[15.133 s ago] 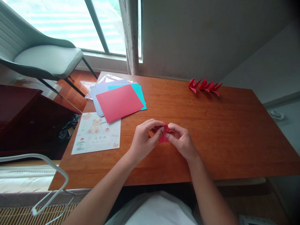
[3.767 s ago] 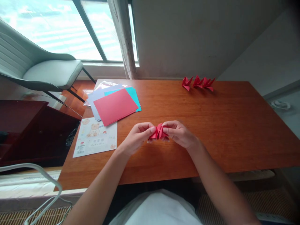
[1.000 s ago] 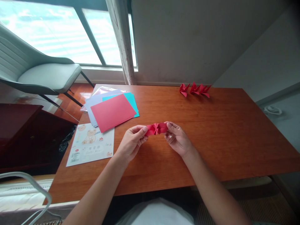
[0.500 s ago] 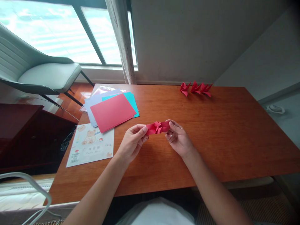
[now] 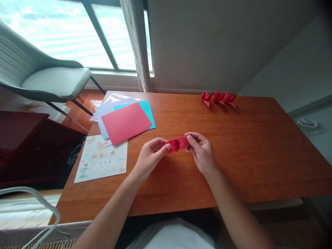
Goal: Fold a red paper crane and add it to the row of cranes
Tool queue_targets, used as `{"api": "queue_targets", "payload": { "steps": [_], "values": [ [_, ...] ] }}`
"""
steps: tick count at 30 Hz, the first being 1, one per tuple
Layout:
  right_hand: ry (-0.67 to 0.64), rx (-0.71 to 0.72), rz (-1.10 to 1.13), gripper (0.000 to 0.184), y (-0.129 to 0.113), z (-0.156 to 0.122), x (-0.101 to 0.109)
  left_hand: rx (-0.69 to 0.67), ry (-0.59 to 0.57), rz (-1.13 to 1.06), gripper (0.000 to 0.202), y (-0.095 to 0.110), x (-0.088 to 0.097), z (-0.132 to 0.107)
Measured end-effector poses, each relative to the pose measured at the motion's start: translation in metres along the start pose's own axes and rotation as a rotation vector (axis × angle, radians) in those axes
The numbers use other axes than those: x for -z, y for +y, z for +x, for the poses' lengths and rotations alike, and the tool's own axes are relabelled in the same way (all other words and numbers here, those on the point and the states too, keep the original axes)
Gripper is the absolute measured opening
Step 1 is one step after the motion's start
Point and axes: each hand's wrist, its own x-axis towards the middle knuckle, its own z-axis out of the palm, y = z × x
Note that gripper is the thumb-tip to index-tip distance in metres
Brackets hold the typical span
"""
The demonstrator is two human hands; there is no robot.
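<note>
A folded red paper piece [image 5: 176, 144], long and narrow with a raised bunch of folds in its middle, is held between my hands above the wooden table [image 5: 249, 152]. My left hand [image 5: 153, 154] pinches its left end, thumb on top near the folds. At the other end, my right hand [image 5: 201, 151] grips the flat strip between thumb and fingers. Parts of the paper under the left fingers are hidden. Three red origami pieces [image 5: 218, 98] stand in a row at the far edge of the table.
Red sheets [image 5: 127, 123] overlap blue [image 5: 150, 114] and pale purple paper [image 5: 102, 114] at the table's left. Below them lies a white sheet with bear drawings [image 5: 103, 160]. A grey chair [image 5: 57, 81] stands by the window, and a white tube [image 5: 38, 197] curves at lower left.
My left hand has slid inward along the paper, its thumb now closer to the middle folds. The right hand keeps its end. The whole view has shifted slightly.
</note>
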Motion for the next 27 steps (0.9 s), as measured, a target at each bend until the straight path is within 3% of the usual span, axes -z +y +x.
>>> {"api": "queue_targets", "payload": {
  "steps": [3,7,11,15,20,27],
  "values": [
    [-0.054,0.102,-0.138,0.021,0.002,-0.003,0.0,-0.04,-0.041,0.065,0.027,-0.003,-0.001,0.001],
    [-0.138,0.208,-0.364,0.023,0.007,-0.004,0.002,-0.094,0.026,0.122,0.025,-0.005,-0.001,0.002],
    [-0.194,0.214,-0.494,0.018,0.01,-0.004,0.003,-0.114,0.039,0.149,0.023,-0.006,-0.002,0.001],
    [-0.203,0.1,-0.389,0.018,0.007,-0.003,0.002,-0.084,-0.023,0.221,0.025,-0.005,-0.001,0.0],
    [-0.189,-0.058,-0.189,0.018,0.003,-0.001,0.005,0.02,-0.05,0.114,0.029,-0.001,0.002,0.001],
    [-0.234,-0.128,-0.058,0.015,-0.001,0.0,0.008,0.078,-0.074,0.007,0.029,0.001,0.004,0.001]
  ]
}}
